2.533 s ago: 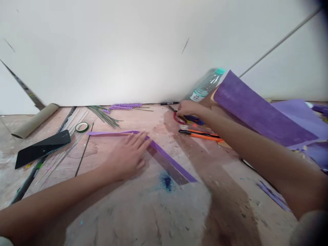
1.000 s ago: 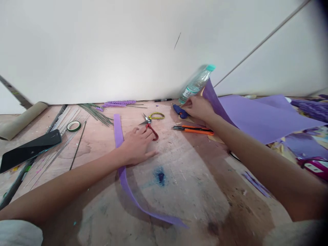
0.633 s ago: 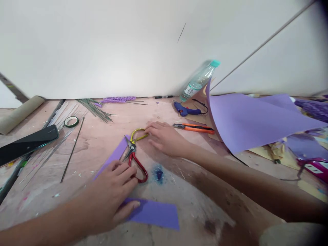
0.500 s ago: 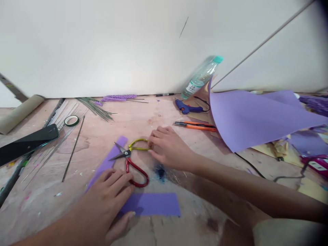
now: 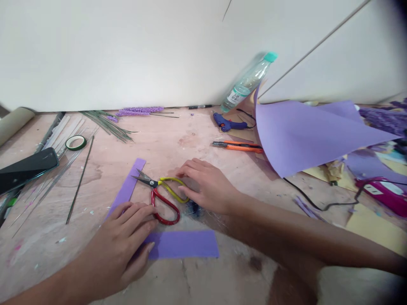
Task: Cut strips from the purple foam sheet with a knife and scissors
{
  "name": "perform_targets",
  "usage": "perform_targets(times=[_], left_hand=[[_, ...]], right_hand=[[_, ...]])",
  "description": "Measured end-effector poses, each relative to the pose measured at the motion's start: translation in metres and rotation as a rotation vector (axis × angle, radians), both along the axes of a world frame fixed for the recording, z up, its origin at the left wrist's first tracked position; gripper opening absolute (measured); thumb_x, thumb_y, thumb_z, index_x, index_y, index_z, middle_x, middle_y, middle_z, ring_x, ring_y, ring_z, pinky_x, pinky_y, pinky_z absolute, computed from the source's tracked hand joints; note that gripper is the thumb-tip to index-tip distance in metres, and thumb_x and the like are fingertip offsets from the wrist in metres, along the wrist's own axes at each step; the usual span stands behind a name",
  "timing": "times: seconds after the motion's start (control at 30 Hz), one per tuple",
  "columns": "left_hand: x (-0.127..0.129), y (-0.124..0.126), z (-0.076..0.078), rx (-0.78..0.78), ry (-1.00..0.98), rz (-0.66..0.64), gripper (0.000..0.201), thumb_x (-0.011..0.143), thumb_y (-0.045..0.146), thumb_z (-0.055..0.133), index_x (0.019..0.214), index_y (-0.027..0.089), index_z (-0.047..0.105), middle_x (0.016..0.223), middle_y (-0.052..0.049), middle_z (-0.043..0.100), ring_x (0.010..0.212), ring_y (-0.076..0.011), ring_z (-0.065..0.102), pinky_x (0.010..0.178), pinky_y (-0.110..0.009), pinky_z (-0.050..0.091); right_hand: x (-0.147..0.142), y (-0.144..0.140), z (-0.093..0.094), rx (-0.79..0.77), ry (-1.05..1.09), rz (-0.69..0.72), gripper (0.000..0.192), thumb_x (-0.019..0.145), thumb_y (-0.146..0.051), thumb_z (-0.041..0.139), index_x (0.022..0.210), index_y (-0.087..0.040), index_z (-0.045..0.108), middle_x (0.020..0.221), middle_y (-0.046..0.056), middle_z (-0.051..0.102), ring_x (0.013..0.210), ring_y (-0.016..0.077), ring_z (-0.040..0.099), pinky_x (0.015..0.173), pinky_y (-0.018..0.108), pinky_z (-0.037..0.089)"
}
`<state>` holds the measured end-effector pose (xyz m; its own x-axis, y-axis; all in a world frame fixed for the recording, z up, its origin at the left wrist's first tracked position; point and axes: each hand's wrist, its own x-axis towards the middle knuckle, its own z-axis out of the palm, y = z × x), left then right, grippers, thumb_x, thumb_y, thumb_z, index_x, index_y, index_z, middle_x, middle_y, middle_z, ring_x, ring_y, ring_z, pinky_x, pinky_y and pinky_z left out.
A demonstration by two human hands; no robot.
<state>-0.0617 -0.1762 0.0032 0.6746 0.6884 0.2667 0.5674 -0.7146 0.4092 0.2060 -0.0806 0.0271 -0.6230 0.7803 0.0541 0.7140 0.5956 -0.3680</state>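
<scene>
The small scissors with one red and one yellow loop handle (image 5: 160, 195) now lie on the pale wooden worktop (image 5: 222, 271) across the bent purple paper strip (image 5: 182, 244). They were carried here from beside the blue glue gun (image 5: 227, 123). The right hand (image 5: 206, 186), fingers loose, touches the yellow loop without grasping it; the left hand (image 5: 122, 241) presses flat on the strip's bend, holding nothing.

My left hand (image 5: 122, 243) pressed a matt, smooth purple paper strip (image 5: 181, 244) onto the rough, paint-flecked wooden tabletop (image 5: 222, 271). My right hand (image 5: 206, 186) touched scissors (image 5: 160, 197) with dull metal blades and glossy red and yellow coated handles. Nearby lay a glossy black phone (image 5: 27, 167), a clear plastic bottle (image 5: 248, 82) and a matt purple sheet (image 5: 305, 133).
</scene>
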Motion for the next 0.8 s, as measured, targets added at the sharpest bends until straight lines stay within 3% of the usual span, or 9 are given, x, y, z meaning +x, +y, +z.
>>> perform_targets(times=[0.13, 0.33, 0.47, 0.57, 0.7, 0.8], left_hand=[[0.0, 0.0, 0.001, 0.0, 0.014, -0.007, 0.029, 0.097, 0.017, 0.05, 0.122, 0.018, 0.064, 0.131, -0.01, 0.068, 0.12, -0.0297, 0.06, 0.105, -0.049, 0.042], [-0.001, 0.001, 0.002, 0.017, 0.07, -0.021, 0.027, 0.096, 0.017, 0.051, 0.12, 0.016, 0.065, 0.132, -0.011, 0.068, 0.119, -0.0306, 0.06, 0.105, -0.051, 0.042], [0.0, 0.001, 0.0, 0.022, 0.076, -0.02, 0.029, 0.097, 0.017, 0.05, 0.121, 0.016, 0.064, 0.134, -0.011, 0.067, 0.119, -0.0314, 0.06, 0.104, -0.052, 0.042], [0.0, 0.001, 0.0, 0.023, 0.08, -0.009, 0.029, 0.096, 0.017, 0.05, 0.121, 0.017, 0.065, 0.133, -0.011, 0.067, 0.119, -0.0312, 0.061, 0.103, -0.051, 0.042], [0.001, 0.002, 0.0, 0.049, 0.086, -0.003, 0.028, 0.095, 0.017, 0.05, 0.119, 0.018, 0.065, 0.132, -0.011, 0.068, 0.118, -0.0304, 0.061, 0.103, -0.049, 0.043], [0.002, 0.003, 0.001, 0.056, 0.085, -0.005, 0.027, 0.096, 0.017, 0.049, 0.118, 0.018, 0.065, 0.131, -0.011, 0.069, 0.118, -0.0298, 0.062, 0.103, -0.049, 0.042]], right_hand=[[-0.015, 0.01, -0.001, 0.07, -0.098, 0.058, 0.015, 0.095, -0.032, 0.065, 0.1, -0.017, 0.066, 0.102, 0.008, 0.069, 0.097, 0.0246, 0.061, 0.081, 0.035, 0.043], [-0.022, 0.016, -0.004, 0.112, -0.138, 0.112, 0.019, 0.101, -0.024, 0.053, 0.091, -0.015, 0.067, 0.096, 0.011, 0.07, 0.089, 0.0236, 0.06, 0.078, 0.035, 0.04], [-0.016, 0.02, -0.004, 0.109, -0.1, 0.041, 0.018, 0.098, -0.017, 0.05, 0.088, -0.017, 0.065, 0.09, 0.007, 0.071, 0.081, 0.0197, 0.062, 0.07, 0.031, 0.038], [-0.011, 0.023, -0.001, 0.091, -0.052, 0.017, 0.018, 0.1, -0.017, 0.047, 0.096, -0.018, 0.065, 0.093, 0.004, 0.072, 0.08, 0.0164, 0.064, 0.069, 0.028, 0.04], [-0.012, 0.024, 0.001, 0.105, -0.069, 0.144, 0.016, 0.101, -0.03, 0.056, 0.101, -0.017, 0.066, 0.101, 0.007, 0.071, 0.091, 0.0202, 0.064, 0.073, 0.03, 0.041], [-0.017, 0.023, -0.003, 0.157, -0.146, 0.262, 0.023, 0.105, -0.029, 0.049, 0.1, -0.015, 0.067, 0.101, 0.012, 0.07, 0.094, 0.0234, 0.06, 0.075, 0.033, 0.04]])
